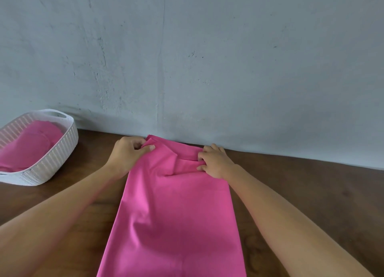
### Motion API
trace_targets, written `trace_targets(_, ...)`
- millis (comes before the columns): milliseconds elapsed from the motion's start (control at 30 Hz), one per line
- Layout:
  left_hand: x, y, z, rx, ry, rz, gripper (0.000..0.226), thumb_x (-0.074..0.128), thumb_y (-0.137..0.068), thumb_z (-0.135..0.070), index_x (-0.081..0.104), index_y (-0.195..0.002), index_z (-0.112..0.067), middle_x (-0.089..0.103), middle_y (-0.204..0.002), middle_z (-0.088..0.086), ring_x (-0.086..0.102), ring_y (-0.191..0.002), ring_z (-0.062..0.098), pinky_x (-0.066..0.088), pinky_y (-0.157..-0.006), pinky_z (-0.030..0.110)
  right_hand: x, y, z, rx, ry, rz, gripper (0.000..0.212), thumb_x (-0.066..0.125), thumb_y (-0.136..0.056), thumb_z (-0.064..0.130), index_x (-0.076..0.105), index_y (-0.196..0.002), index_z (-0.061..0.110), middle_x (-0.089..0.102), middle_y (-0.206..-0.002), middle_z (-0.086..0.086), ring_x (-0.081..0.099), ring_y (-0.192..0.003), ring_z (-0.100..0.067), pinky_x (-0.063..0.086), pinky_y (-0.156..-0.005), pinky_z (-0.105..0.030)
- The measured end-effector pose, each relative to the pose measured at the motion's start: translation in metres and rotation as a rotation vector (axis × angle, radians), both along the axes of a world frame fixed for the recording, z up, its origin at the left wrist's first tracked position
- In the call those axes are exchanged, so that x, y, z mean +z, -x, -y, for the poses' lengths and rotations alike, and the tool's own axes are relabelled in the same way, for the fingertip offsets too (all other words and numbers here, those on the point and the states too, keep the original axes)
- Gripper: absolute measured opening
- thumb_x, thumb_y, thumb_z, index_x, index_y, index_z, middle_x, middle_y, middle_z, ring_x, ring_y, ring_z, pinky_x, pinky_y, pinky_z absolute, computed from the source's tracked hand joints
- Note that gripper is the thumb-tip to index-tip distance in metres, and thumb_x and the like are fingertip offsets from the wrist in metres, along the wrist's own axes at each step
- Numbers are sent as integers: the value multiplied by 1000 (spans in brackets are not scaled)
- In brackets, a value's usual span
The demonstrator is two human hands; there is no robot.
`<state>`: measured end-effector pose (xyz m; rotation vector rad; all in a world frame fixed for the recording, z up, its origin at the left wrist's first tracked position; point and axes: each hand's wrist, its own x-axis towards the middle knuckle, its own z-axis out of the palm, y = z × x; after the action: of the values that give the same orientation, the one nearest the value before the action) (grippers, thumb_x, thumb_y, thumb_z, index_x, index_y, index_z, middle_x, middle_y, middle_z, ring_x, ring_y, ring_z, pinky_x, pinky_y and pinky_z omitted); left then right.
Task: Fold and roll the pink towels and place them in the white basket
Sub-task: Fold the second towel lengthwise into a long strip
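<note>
My left hand (126,154) pinches the far left corner of the towel (176,210); my right hand (214,161) curls its fingers over the far right edge. The towel lies as a long strip on the table (311,193). I judge rolling is starting; next, tuck evenly toward me. The basket (62,146) sits far left.
</note>
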<state>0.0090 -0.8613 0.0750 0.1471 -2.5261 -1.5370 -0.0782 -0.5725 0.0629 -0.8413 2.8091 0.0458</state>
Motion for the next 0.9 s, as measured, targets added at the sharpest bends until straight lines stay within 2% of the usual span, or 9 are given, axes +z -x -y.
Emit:
trace_targets(167,11,-3,-1,36,-57,6,11,85,-81,-26,78,-75,-21,76,-77,-3,72,-82,16,55,-77,31,20,-14,-15,8,97,-110,26,54,-102,39,55,-120,20,59,-113,1,43,-114,-18,32,-100,-35)
trace_targets(300,20,-8,1,52,-42,-21,10,84,-83,-27,78,-79,-20,76,-79,-4,72,-85,18,55,-80,30,40,-24,-40,38,119,-196,18,54,-102,38,53,-114,24,59,-111,6,44,-110,-17,34,-102,-37)
trace_targets(400,25,-15,1,50,-16,-43,14,83,-84,-30,77,-78,-18,76,-79,-3,72,-84,18,55,-82,33,53,-34,-62,55,62,-239,27,48,-104,39,61,-118,20,57,-109,3,43,-110,-19,32,-96,-35)
trace_targets(467,29,-21,-1,50,-18,-60,15,83,-83,-29,76,-76,-17,76,-78,-3,72,-82,16,54,-80,27,60,-45,-75,57,25,-265,31,46,-105,42,66,-112,19,53,-102,4,43,-106,-19,31,-92,-34)
trace_targets(567,36,-35,-8,43,-30,-93,17,83,-83,-27,75,-74,-16,75,-76,-3,71,-78,14,49,-70,17,68,-68,-88,59,34,-302,31,49,-104,41,70,-104,18,49,-100,5,42,-104,-20,35,-95,-37)
trace_targets(633,39,-46,-11,27,-38,-128,19,83,-84,-26,74,-73,-14,74,-75,-1,71,-76,17,50,-70,21,70,-86,-94,46,23,-345,32,50,-103,41,72,-100,18,47,-101,5,42,-103,-20,37,-93,-38)
trace_targets(767,40,-75,-10,3,-81,-163,20,84,-82,-25,73,-74,-11,73,-76,3,70,-80,27,54,-76,37,71,-117,-103,0,43,-368,34,52,-102,42,75,-104,17,55,-124,3,46,-119,-21,39,-99,-40)
trace_targets(833,38,-91,-8,-2,-103,-152,20,85,-81,-25,72,-74,-11,73,-77,7,70,-82,31,55,-78,39,72,-132,-102,19,12,-358,30,56,-101,38,74,-102,13,65,-111,0,56,-107,-24,46,-89,-40)
trace_targets(900,34,-105,-5,-16,-126,-138,19,85,-81,-25,73,-75,-12,73,-79,7,70,-81,34,55,-82,46,71,-146,-101,62,11,-391,21,67,-95,29,74,-90,10,68,-89,-3,61,-86,-27,49,-73,-40)
